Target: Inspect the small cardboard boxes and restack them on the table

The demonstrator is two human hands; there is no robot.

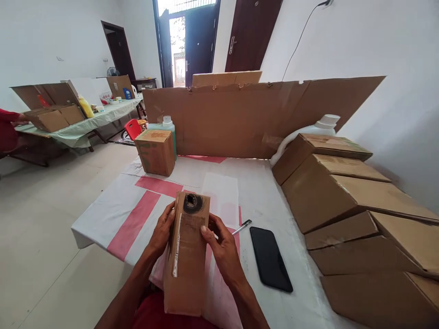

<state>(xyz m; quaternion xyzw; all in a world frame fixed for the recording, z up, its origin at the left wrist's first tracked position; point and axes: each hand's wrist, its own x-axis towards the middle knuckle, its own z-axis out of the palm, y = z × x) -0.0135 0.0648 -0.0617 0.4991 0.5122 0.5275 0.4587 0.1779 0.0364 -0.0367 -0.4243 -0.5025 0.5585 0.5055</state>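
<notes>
While both hands work at the near edge of the counter [113,214], a tall narrow cardboard box [187,256] stands between them, tilted slightly, its lower end over the person's lap. Left hand [162,233] wraps the box's left edge, fingers curled round the side; grip closed on the box. Right hand [224,249] clasps the right edge, thumb across the front face; grip likewise closed on the box, with a pen [241,226] poking out past its fingers, tip pointing up and right. Whether that hand pinches the pen or it lies on the cloth behind, cannot tell. Box front shows a dark round scorched-looking mark [192,202] near the top and a strip of pale tape [177,246] running down the left side.

Counter is covered in white cloth with red bands. Black phone [270,258] lies flat, screen up, just right of the right hand. Stack of folded brown cartons [346,205] fills the right side. Small squat box [156,151] sits at the far left, a green bottle [168,125] touching behind it. Cardboard sheet [240,116] stands upright along the far edge; white jug [324,125] near its right end.

Another table [78,128] with open cartons stands well apart at left; a red sleeve [8,116] shows there.
</notes>
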